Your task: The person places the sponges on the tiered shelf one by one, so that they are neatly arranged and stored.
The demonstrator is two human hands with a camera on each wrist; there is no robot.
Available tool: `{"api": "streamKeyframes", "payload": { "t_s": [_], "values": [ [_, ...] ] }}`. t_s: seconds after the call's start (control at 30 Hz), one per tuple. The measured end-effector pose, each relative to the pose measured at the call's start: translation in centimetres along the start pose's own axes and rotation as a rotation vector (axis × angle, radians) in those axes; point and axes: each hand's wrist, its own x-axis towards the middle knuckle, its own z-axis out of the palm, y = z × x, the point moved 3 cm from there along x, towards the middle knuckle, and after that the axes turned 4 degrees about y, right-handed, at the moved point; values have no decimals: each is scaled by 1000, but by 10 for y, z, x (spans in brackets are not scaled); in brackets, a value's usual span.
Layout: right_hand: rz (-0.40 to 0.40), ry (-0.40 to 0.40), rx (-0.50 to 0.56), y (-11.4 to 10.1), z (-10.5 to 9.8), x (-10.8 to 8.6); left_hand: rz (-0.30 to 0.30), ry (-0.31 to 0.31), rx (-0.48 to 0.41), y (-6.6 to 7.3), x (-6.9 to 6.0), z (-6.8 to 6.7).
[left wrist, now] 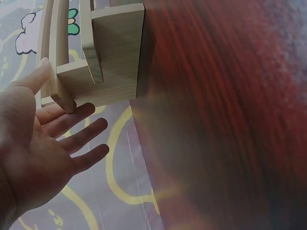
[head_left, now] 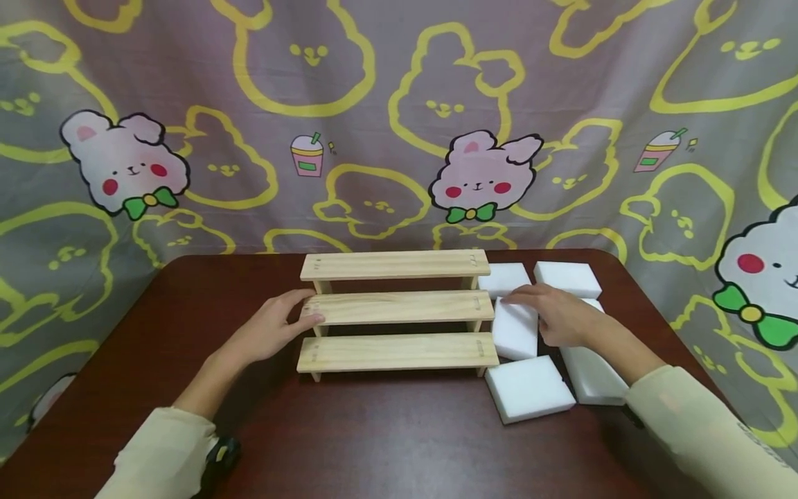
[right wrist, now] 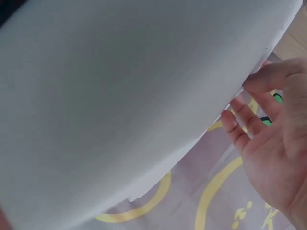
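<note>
"Wooden stand (head_left: 399, 309): where, in the head view?"

"On the table (head_left: 399, 443), toward the far side, just left of several white blocks (head_left: 530, 388). Rises stepwise toward the patterned cloth (head_left: 386, 125), presumably to keep every board reachable."

"And the hands?"

"With the left hand (head_left: 268, 329), pinches one end of the middle board (head_left: 374, 309), probably to steady it. With the right hand (head_left: 564, 315), reaches across to the far end of the block (head_left: 514, 336) just beside the stand."

"Any writing?"

"Faint lettering (head_left: 762, 443) on the right sleeve (head_left: 692, 423), too blurred to read. No brand visible."

"Left wrist view?"

"Thumb (left wrist: 36, 79) against one edge of the board, forefinger (left wrist: 50, 114) behind, other fingers spread: a light hold, by the look of it. No labels."

"Right wrist view?"

"Mostly white block, close up. Thumb and forefinger tips partly hidden at its edge; can't tell whether grasping or merely touching. No readable print."
</note>
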Motion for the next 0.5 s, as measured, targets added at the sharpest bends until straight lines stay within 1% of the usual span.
{"api": "streamKeyframes", "payload": {
  "t_s": [0.1, 0.2, 0.3, 0.4, 0.5],
  "values": [
    [33, -58, -26, -1, 2, -2, 1, -2, 1, 1, 1, 1],
    [47, -98, -49, -1, 4, -3, -1, -1, 2, 1, 1, 1],
    [32, -116, -77, -2, 5, -3, -3, -1, -1, 1, 1, 2],
    [20, -124, -81, -3, 3, -1, -4, 4, -2, 0, 1, 2],
    [51, -137, -57, -2, 0, 1, -2, 9, -2, 0, 1, 1]
  ]
}}
